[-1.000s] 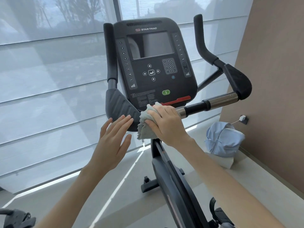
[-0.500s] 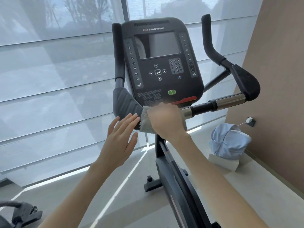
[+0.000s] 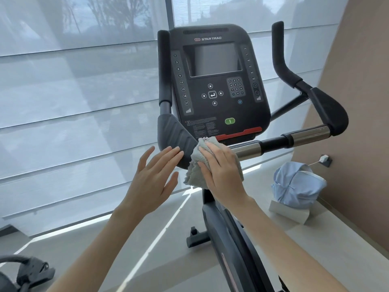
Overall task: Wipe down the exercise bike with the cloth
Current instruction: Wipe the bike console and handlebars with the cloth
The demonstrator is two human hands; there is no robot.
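Nearest, left hand point(image 3: 151, 182): was spread, fingers straight, holding nothing, fingertips at the ribbed pad point(image 3: 174, 133). Right hand point(image 3: 221, 171): lay nearly flat, pressing the grey cloth point(image 3: 194, 171) against the handlebar point(image 3: 273, 144) of the exercise bike point(image 3: 227, 239), under its console point(image 3: 216, 81). Farther right, a blue bundle point(image 3: 296, 184) sat on a white box point(image 3: 288, 213). Blinds point(image 3: 73, 91) hung behind.

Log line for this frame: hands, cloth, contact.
phase: wipe | right hand: presses cloth on handlebar below console | left hand: open, fingertips at armrest pad, contact unclear
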